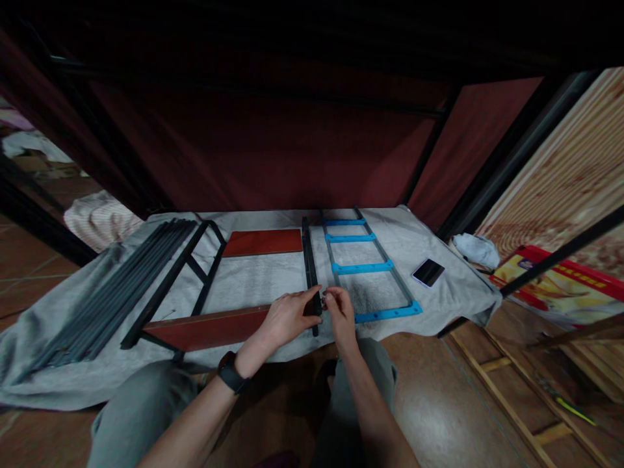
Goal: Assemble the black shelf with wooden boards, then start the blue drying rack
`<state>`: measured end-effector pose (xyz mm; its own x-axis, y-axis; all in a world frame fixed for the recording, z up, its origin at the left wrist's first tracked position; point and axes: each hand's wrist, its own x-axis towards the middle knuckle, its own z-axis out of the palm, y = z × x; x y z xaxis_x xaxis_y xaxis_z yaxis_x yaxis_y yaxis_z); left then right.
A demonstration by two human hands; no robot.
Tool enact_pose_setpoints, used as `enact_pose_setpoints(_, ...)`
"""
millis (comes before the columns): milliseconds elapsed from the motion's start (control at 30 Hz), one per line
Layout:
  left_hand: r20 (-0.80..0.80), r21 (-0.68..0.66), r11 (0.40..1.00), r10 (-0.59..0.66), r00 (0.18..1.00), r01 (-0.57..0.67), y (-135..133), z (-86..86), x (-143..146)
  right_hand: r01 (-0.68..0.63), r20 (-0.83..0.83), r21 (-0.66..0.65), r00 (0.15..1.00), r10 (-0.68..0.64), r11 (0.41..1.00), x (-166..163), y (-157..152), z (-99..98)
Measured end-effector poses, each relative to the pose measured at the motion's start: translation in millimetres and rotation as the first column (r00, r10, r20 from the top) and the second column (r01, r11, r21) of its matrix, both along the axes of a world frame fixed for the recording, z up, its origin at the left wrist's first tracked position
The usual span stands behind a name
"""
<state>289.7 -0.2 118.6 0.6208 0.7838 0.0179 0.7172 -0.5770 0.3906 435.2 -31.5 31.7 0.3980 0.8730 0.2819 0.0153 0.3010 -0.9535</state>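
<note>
A black metal frame (311,260) stands nearly edge-on on the grey cloth. My left hand (287,315) closes its thumb and forefinger around the near part of this frame. Just right of it, my right hand (340,313) pinches at the frame's side; a tiny part seems to be between its fingertips, too small to name. A long reddish-brown board (209,329) runs leftward from behind my left hand to another black frame (195,266). Farther back lies a second reddish-brown board (263,242).
Several grey tubes (117,286) lie at the left of the cloth (258,276). Right of my hands rests a rack of grey tubes with blue crosspieces (363,267), then a phone (429,272). A wooden ladder-like frame (497,364) and a red-yellow box (550,279) are at right.
</note>
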Motion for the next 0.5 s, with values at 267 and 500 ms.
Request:
enact_pose_setpoints(267, -0.011, 0.018, 1.0, -0.001, 1.0, 0.001, -0.3, -3.0, 0.4, 0.025, -0.029, -0.016, 0.999, -0.026, 1.0, -0.6, 4.1, 2.1)
enact_pose_setpoints(500, -0.029, 0.034, 0.999, -0.004, 1.0, 0.005, -0.6, -3.6, 1.0, -0.041, 0.009, 0.006, 0.999, 0.041, 0.999, -0.5, 2.0, 1.0)
